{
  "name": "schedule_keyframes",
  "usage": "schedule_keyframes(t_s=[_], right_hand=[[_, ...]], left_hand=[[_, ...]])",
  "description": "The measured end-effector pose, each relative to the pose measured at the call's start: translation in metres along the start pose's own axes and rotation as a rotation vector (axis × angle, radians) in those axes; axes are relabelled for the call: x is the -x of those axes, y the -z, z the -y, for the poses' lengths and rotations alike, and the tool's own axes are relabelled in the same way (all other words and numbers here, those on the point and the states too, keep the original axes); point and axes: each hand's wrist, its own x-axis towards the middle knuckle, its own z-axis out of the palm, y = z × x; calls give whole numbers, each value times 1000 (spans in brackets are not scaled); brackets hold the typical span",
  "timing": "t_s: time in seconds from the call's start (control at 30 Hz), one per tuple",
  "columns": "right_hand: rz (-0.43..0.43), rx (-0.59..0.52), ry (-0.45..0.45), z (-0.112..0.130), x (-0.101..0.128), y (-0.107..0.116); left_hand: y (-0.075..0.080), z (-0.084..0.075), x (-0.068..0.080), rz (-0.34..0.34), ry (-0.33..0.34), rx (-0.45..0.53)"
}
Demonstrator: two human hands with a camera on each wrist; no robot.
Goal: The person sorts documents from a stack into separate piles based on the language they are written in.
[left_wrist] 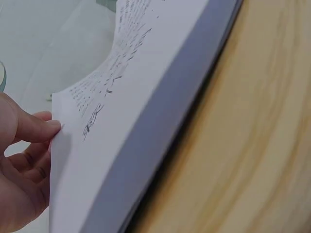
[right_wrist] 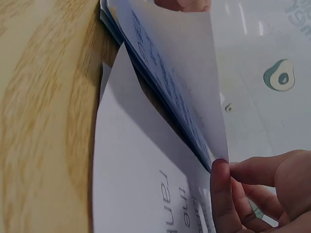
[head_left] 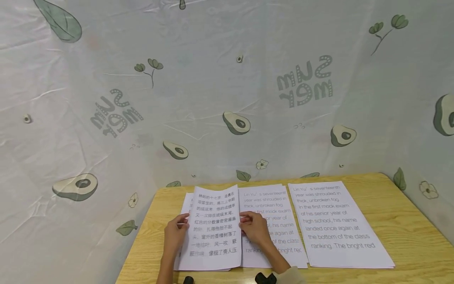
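A printed sheet of paper (head_left: 214, 228) with Chinese characters is lifted and bowed between both hands. My left hand (head_left: 175, 232) pinches its left edge; in the left wrist view the thumb (left_wrist: 46, 130) lies on the printed face, other fingers behind. At the opposite edge my right hand (head_left: 256, 227) pinches the sheet between thumb and finger, seen also in the right wrist view. Beneath it lies a stack of similar Chinese pages (head_left: 187, 201), mostly hidden. The right forearm crosses over a middle stack of English-printed pages (head_left: 283, 221).
Farther right on the wooden table (head_left: 400, 221) lies another stack of English-printed pages (head_left: 337, 225). A pale curtain (head_left: 213, 86) with avocado prints hangs behind and at the sides. Small black objects (head_left: 266, 278) show at the front edge near the wrists.
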Motion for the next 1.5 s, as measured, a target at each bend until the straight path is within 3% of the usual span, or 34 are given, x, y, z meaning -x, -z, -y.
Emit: schedule_keyframes(t_s=[0.43, 0.93, 1.23, 1.37, 1.5], right_hand=[[7, -58, -5, 2, -2, -23], [-3, 7, 35, 10, 0, -33], [-21, 112, 94, 11, 3, -20], [5, 74, 80, 11, 4, -7], [11, 66, 70, 11, 5, 7]], left_hand=[[15, 13, -3, -28, 33, -5], [24, 21, -10, -24, 51, -10], [28, 18, -3, -75, 27, -62], [21, 9, 2, -96, 6, -48], [6, -5, 7, -70, -21, -35]])
